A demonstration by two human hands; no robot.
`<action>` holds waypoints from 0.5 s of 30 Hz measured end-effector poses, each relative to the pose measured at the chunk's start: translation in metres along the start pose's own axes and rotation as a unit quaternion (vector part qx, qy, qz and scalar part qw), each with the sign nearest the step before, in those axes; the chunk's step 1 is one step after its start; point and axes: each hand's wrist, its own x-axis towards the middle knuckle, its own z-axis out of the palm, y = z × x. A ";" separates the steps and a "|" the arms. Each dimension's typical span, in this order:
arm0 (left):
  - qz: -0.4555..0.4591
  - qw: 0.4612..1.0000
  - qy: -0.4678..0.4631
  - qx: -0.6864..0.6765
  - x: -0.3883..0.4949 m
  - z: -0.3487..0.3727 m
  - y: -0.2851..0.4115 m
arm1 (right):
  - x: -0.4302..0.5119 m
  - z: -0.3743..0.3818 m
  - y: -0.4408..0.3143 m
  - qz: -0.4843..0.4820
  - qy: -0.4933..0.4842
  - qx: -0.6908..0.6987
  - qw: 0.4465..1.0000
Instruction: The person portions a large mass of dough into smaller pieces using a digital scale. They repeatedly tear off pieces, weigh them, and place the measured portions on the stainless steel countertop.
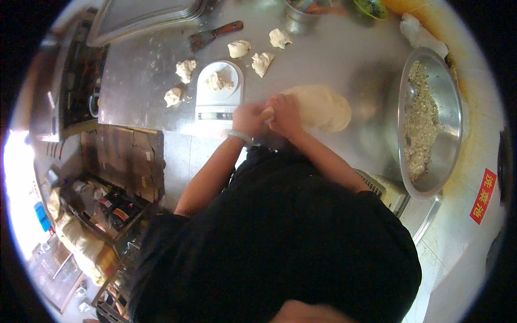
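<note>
My left hand (248,118) is closed around a small bit of dough (267,114) near the table's front edge; motion blurs its fingers. Right beside it, my right hand (286,114) grips the near left end of a large flat mass of dough (323,105). Whether the bit still joins the mass is hidden by the fingers. A white kitchen scale (206,101) stands just left of my hands, with a torn dough piece (218,81) on its round pan. Several more lumps lie around it, among them one dough lump (239,49) behind the scale.
A scraper (214,35) with a wooden handle lies at the back. At the right stands a large steel bowl (452,121) holding a chopped filling (418,125). A metal tray (149,16) rests at the back left, and a metal pot (297,18) at the back.
</note>
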 end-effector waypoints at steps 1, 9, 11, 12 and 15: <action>-0.055 0.993 -0.031 -0.097 -0.007 -0.002 0.000 | 0.001 0.002 0.002 -0.022 0.030 -0.010 0.999; 0.086 0.975 0.013 -0.206 -0.061 -0.069 0.005 | 0.009 -0.021 0.004 -0.008 -0.006 0.104 0.994; 0.134 0.952 0.187 -0.202 -0.033 -0.091 -0.006 | 0.013 -0.030 0.001 0.027 -0.037 0.170 0.984; 0.109 0.948 0.269 -0.129 -0.017 -0.101 -0.014 | 0.015 -0.034 -0.001 0.041 -0.027 0.204 0.978; 0.056 0.951 0.284 0.103 0.022 -0.109 -0.040 | 0.017 -0.043 -0.003 0.068 0.031 0.261 0.962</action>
